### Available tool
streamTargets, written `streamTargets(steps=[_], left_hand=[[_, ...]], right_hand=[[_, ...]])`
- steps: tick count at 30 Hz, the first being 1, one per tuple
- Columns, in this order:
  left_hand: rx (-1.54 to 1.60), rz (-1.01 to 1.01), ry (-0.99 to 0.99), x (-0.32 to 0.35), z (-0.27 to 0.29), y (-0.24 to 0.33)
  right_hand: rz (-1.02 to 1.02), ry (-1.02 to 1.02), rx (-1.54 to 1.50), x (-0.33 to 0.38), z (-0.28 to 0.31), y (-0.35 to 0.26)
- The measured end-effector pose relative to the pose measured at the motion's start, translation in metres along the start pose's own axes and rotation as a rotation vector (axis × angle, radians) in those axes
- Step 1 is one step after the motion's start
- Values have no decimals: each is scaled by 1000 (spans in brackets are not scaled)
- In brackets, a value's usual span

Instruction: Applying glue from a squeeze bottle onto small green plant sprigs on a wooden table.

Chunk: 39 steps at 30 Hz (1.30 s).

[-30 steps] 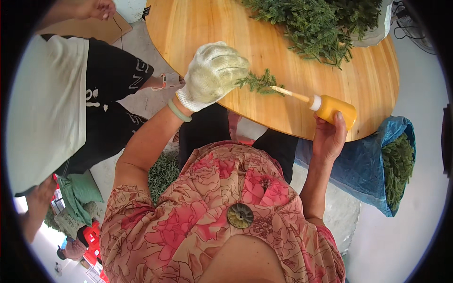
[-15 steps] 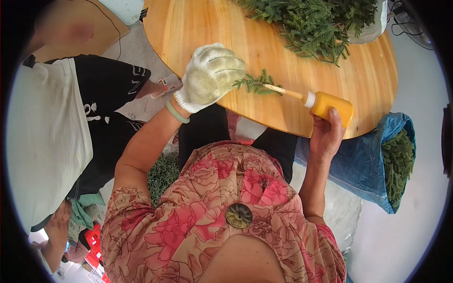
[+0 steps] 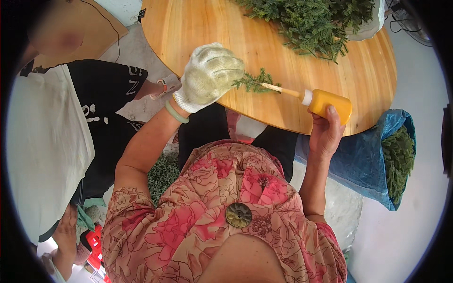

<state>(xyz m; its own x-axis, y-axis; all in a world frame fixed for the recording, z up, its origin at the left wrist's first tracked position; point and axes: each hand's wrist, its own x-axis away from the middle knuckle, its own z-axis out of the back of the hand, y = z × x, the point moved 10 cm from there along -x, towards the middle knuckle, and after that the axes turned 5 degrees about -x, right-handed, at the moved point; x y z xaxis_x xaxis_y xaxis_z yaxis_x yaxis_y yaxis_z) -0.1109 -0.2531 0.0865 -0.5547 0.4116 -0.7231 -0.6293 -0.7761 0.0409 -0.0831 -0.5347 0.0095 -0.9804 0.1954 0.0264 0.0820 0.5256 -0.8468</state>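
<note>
In a white knitted glove, my left hand [image 3: 212, 75] is closed over the near edge of the table, gripping a small green artificial fir sprig [image 3: 257, 82] that sticks out to the right of the fingers. My bare right hand [image 3: 325, 129] is wrapped round a yellow squeeze bottle [image 3: 330, 106] with a white collar and a long pale nozzle. The bottle lies tilted, and its nozzle tip meets the sprig or is very close to it. The fingers of my gloved hand hide the sprig's left end.
A heap of green fir sprigs [image 3: 311, 26] lies at the far right of the round wooden table [image 3: 198, 28]. A blue sack [image 3: 349, 165] of greenery leans at the right. At the left stands another person [image 3: 52, 141] in a white top. Greenery [image 3: 163, 178] lies below the table.
Both hands, the sprig and the bottle hold nearly the same places. The whole view has shifted slightly, and the person at the left has moved a little.
</note>
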Motion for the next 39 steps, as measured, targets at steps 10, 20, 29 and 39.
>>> streamTargets(steps=[10, 20, 29, 39], left_hand=[[11, -7, 17, 0, 0, 1], [7, 1, 3, -2, -1, 1], [8, 26, -17, -1, -5, -1], [25, 28, -7, -1, -4, 2]], right_hand=[[13, -19, 26, -2, 12, 2], [11, 46, 12, 0, 7, -2], [7, 36, 11, -2, 11, -3], [20, 5, -7, -2, 9, -2]])
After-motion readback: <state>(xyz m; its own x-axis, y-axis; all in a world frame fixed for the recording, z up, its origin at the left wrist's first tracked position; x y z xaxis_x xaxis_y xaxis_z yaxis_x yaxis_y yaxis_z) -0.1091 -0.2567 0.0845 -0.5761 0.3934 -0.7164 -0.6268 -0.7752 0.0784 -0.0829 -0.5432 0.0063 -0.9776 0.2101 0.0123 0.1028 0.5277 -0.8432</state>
